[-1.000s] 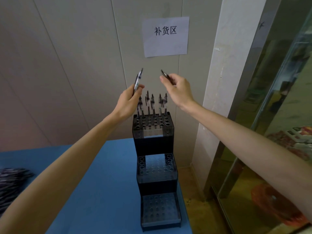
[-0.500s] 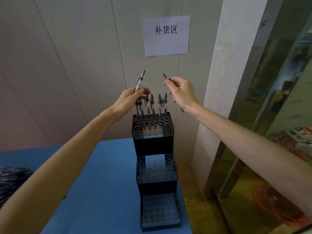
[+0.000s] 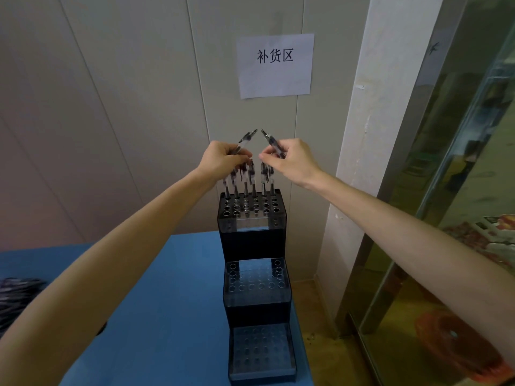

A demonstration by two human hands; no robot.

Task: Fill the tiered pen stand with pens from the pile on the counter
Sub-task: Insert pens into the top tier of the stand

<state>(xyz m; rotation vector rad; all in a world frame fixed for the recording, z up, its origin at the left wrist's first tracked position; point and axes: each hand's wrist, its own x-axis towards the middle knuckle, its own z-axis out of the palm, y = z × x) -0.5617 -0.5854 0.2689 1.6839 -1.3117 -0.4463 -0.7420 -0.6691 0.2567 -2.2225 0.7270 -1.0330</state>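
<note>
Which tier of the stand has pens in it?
The top tier: pens stand along its back row. The middle tier and bottom tier show only empty holes.

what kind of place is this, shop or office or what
Probably a shop's restocking corner. A paper sign on the wall reads 补货区, meaning restocking area; a tiered pen stand sits on a blue counter; and a glass door at right reflects what looks like packaged goods.

- The single head view looks forward and slightly down from the person's own height, toward the wall at 12 o'clock.
- It sits close: both forearms reach in from 6 o'clock over the table.
</note>
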